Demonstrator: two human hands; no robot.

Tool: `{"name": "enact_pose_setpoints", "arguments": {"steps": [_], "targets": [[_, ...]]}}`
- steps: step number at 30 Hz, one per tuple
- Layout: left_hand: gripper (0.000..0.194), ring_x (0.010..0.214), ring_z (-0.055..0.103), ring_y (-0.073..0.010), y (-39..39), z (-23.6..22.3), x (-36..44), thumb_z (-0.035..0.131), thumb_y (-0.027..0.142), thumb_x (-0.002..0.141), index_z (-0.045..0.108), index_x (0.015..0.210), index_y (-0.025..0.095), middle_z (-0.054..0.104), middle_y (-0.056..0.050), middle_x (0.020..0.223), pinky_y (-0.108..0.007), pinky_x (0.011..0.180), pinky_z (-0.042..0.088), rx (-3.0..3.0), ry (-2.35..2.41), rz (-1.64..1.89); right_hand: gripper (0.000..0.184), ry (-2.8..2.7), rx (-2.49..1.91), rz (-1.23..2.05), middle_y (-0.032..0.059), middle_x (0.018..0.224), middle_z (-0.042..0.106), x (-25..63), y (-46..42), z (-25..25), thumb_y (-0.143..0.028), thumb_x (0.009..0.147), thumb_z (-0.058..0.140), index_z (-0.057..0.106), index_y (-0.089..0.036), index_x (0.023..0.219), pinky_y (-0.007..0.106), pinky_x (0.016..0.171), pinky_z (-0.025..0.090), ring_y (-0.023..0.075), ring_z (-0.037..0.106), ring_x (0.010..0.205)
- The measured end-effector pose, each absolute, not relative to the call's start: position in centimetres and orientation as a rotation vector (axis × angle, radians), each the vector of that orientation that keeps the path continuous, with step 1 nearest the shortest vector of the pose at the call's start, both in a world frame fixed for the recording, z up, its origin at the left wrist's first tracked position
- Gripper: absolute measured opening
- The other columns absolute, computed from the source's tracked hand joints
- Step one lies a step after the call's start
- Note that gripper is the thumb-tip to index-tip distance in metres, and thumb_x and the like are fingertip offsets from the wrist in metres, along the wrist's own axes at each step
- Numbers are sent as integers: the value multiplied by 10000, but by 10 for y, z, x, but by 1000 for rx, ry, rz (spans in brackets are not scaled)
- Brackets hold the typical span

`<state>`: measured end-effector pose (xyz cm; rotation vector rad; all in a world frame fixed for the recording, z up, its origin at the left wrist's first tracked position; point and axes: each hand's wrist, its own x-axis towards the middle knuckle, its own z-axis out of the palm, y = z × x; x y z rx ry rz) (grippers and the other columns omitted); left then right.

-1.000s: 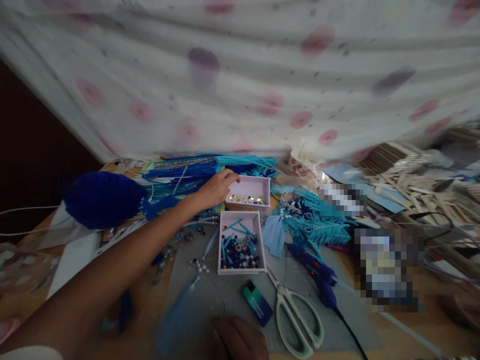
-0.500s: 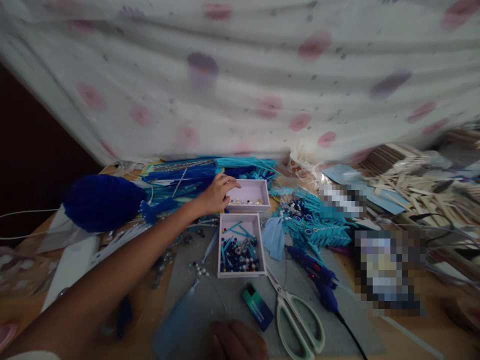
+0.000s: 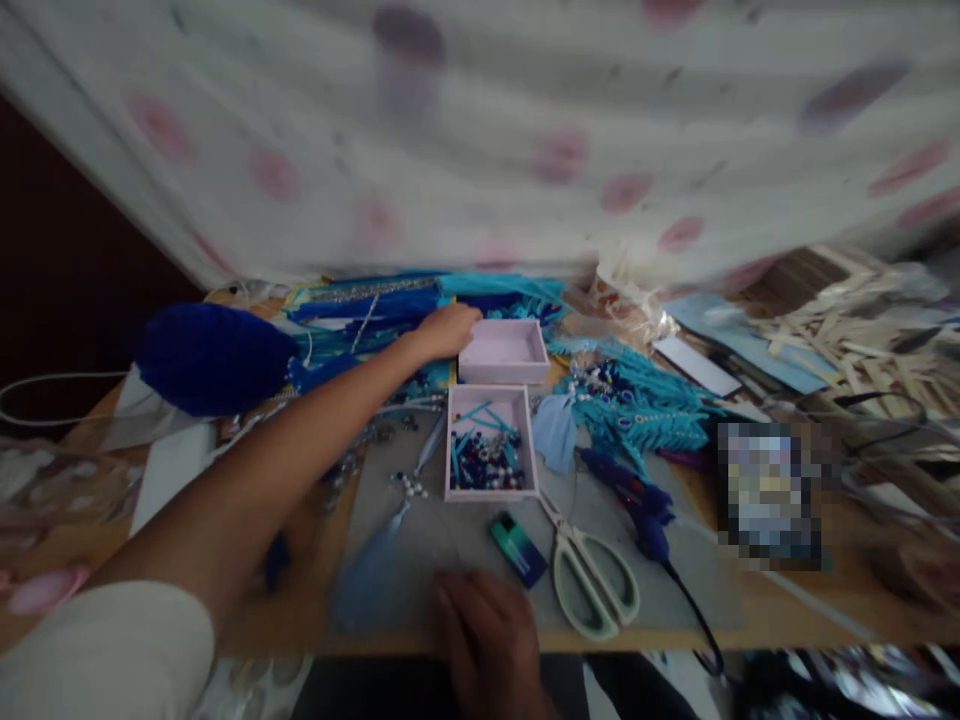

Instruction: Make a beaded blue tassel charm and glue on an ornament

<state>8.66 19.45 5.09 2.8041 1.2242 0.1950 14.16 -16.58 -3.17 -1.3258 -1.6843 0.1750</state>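
Note:
My left hand (image 3: 448,330) reaches to the left rim of the far white box (image 3: 504,372); its fingertips are blurred and partly hidden. Near the front edge, my right hand (image 3: 491,625) is closed, fingers curled together, and what it may hold is hidden. Ahead of it, a near white box (image 3: 492,495) contains mixed beads (image 3: 484,462) and thin turquoise pieces. To its left lies a pale blue tassel (image 3: 379,555) with a cluster of white and dark beads (image 3: 411,486). A faint thread runs from about there toward my right hand.
Scissors (image 3: 592,580) with pale handles and a blue-green rectangular object (image 3: 517,548) lie right of my right hand. Farther right is a blue glue gun (image 3: 637,505) with a black cord. Turquoise trimmings (image 3: 652,405) and a dark blue fluffy bundle (image 3: 217,358) flank the boxes.
My left hand has moved from over the far box's left side to its far left corner, fingers no longer inside. The camera view has tilted down, showing more of my right hand.

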Motion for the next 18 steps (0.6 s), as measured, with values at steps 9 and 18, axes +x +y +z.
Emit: {"name": "enact_pose_setpoints", "arguments": {"steps": [9, 18], "targets": [[335, 1032, 657, -227, 190, 43, 90, 414, 149, 952, 700, 1126, 155, 715, -115, 1125, -341, 882, 502, 2787, 1225, 612, 178, -1729, -1243, 296, 21, 743, 706, 148, -173, -20, -170, 980, 527, 689, -178, 1052, 258, 614, 519, 140, 669, 637], [333, 1026, 689, -231, 174, 46, 71, 433, 228, 970, 689, 1175, 169, 743, -95, 1115, -362, 920, 519, 2813, 1020, 744, 184, -1727, -1270, 276, 8, 712, 680, 147, -172, -18, -158, 966, 532, 699, -171, 1043, 250, 586, 516, 137, 660, 607]]}}
